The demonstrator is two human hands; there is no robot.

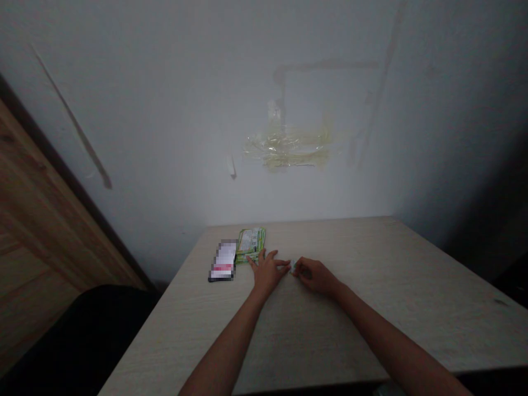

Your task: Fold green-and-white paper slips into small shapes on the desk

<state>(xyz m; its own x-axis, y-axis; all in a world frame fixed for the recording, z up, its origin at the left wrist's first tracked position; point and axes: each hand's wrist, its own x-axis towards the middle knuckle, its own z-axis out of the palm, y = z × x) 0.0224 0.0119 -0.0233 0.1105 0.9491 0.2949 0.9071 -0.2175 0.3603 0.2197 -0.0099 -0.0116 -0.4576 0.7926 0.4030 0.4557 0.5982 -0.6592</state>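
Note:
A small pale piece with a greenish tint (293,266), too small to name, lies between my hands just above the table. My left hand (268,273) has its thumb and forefinger pinched at the piece's left edge, while its other fingers spread toward the green packets. From the other side, my right hand (317,276) grips the piece between thumb and curled fingers. Green-and-white printed packets (251,242) lie stacked flat just beyond my left fingertips. Left of them is a phone (223,261) with a lit, blurred-out screen.
The light wood-grain table (371,258) meets a grey wall (185,110) bearing strips of old yellowish tape (289,146). A wooden panel (49,220) leans in at the left, above a dark rounded object (94,335) beside the table edge.

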